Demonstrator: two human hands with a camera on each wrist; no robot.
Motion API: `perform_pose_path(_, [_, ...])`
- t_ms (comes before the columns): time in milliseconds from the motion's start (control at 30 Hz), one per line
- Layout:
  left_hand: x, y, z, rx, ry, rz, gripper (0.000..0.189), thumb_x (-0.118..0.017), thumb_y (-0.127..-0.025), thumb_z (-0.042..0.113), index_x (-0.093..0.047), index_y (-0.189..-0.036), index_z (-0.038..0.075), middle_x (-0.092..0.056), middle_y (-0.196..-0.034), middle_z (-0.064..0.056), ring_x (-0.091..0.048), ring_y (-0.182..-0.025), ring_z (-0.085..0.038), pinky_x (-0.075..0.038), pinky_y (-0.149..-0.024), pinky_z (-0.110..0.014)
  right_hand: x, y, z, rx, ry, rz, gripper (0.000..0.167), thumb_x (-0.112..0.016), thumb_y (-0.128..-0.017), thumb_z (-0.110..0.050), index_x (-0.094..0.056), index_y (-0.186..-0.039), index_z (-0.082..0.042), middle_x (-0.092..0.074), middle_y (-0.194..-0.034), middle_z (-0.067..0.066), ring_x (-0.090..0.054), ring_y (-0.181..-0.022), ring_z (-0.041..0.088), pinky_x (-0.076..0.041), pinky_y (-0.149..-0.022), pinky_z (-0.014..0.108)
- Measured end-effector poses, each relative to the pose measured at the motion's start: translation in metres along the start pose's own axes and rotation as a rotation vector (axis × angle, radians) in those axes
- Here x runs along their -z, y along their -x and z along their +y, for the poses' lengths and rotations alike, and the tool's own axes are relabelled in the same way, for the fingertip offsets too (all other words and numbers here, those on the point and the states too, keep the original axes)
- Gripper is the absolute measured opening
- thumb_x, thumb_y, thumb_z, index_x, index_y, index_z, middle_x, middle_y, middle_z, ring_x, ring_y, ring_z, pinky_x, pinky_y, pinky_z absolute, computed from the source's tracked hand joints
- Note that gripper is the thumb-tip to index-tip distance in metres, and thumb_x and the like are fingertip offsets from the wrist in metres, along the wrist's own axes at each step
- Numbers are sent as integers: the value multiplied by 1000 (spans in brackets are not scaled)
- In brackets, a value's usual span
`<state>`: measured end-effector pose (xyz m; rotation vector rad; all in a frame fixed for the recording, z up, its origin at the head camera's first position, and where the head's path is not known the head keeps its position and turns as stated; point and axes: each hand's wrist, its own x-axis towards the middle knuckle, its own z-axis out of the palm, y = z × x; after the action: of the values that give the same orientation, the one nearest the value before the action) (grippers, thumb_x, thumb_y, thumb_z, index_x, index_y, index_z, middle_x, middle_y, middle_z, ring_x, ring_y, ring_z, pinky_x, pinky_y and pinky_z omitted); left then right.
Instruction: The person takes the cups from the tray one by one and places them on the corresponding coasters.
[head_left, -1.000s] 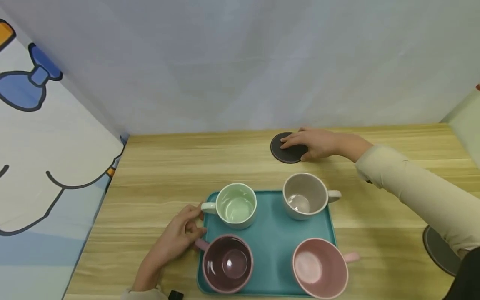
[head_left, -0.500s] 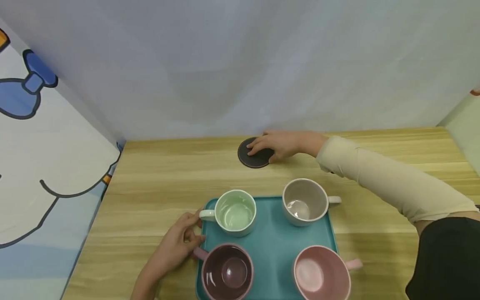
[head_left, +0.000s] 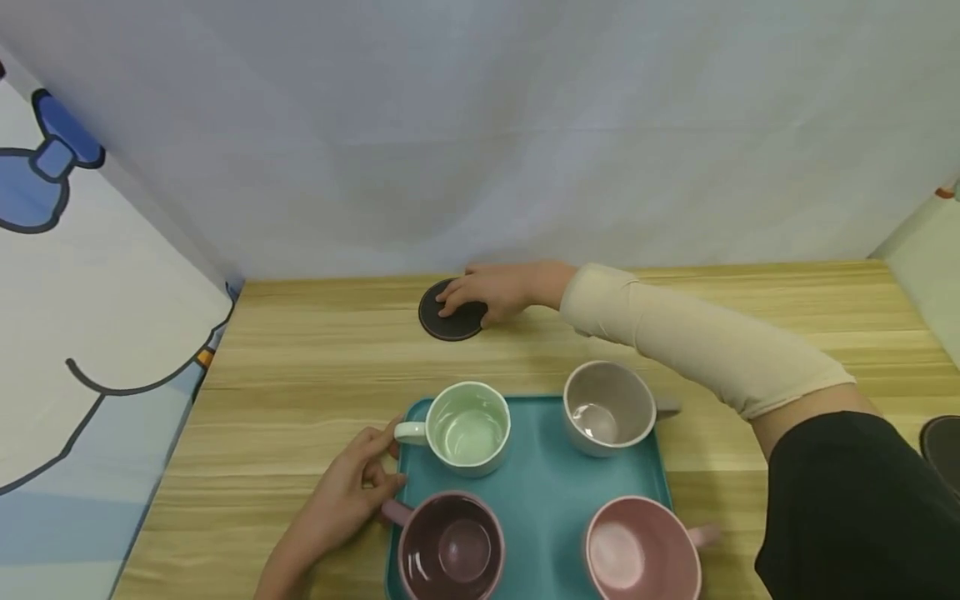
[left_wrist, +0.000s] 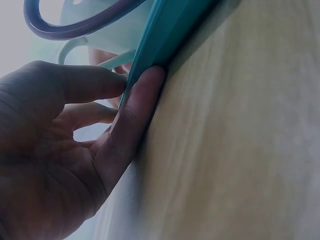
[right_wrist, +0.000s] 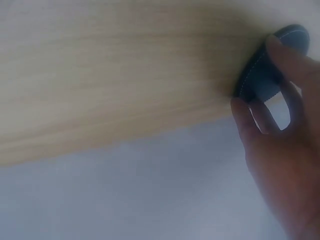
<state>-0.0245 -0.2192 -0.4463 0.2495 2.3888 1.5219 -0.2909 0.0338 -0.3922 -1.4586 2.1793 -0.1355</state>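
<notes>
My right hand [head_left: 501, 292] lies over a round black coaster [head_left: 442, 325] near the back of the wooden table. Its thumb and fingers grip the disc, and in the right wrist view white stitching shows along the coaster's rim. At the left side of a teal tray [head_left: 547, 500], my left hand [head_left: 341, 492] pinches the edge; in the left wrist view the tray's wall [left_wrist: 172, 30] sits between the digits. Beside those fingers are the handles of a mint green mug [head_left: 468, 429] and a dark purple mug [head_left: 452, 546], both on the tray.
The tray also bears a grey-beige mug [head_left: 609, 408] and a pink mug [head_left: 642, 550], handles toward the right. Another dark round coaster [head_left: 943, 450] shows at the right edge, partly behind the sleeve. A pale curtain [head_left: 480, 150] closes off the table's back.
My right hand has slid the coaster leftward along the back of the table, from behind the grey-beige mug to behind the mint green one. The left hand stays at the tray's edge.
</notes>
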Motion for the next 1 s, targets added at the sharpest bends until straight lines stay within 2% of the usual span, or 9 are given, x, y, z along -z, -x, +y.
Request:
perform_pose_path(100, [-2,-2,-1,-17,2,0,75,-72,-90,-6,-42,-158,3,-51,-113,-16,-54,-64,-1,-50,-51,-18,4,-8,-4,-29,22,-31,61,-68,-99,-9,-49,-156,-19,-31,-171,7,-25,-157,41,-25,-134,52])
perform_pose_path(233, [-5,-2,0,-24,-10,5,75,-72,-90,-6,-42,-158,3,-51,-112,-16,-53,-64,0,-49,-51,-18,9,-20,-11,-41,44,-65,61,-66,-100,-10,-47,-157,-21,-29,-172,6,-22,-159,41,-26,-134,51])
perform_pose_path(333, [-6,-2,1,-7,7,-3,75,-71,-91,-5,-41,-159,4,-51,-113,-17,-56,-64,-1,-52,-51,-19,14,-29,-16,-58,62,-86,61,-65,-102,-11,-46,-159,-22,-27,-173,4,-19,-160,40,-24,-135,50])
perform_pose_path(467, [-8,-2,2,18,11,-6,75,-71,-92,-4,-40,-159,5,-51,-114,-17,-56,-65,-2,-52,-51,-19,16,-41,-27,-87,103,-96,59,-64,-104,-16,-44,-159,-26,-26,-173,1,-18,-161,38,-29,-133,48])
perform_pose_path(633, [-10,-2,2,16,-13,-4,74,-72,-91,-4,-41,-159,3,-52,-113,-16,-56,-65,-2,-49,-51,-19,18,-56,-40,-101,144,-88,56,-64,-104,-19,-47,-156,-27,-32,-170,1,-28,-157,35,-39,-128,45])
perform_pose_path(800, [-10,-4,3,15,5,-15,75,-71,-92,-5,-40,-159,3,-52,-115,-17,-57,-64,-2,-51,-51,-18,22,-69,-49,-80,201,-73,54,-66,-102,-16,-49,-153,-23,-38,-166,4,-37,-151,34,-39,-126,44])
perform_pose_path(1000, [-15,-6,2,-35,9,-9,74,-72,-91,-6,-41,-158,0,-52,-113,-17,-57,-64,0,-51,-50,-19,23,-80,-58,-102,232,-68,53,-65,-103,-19,-49,-153,-27,-39,-166,1,-41,-149,33,-42,-125,43])
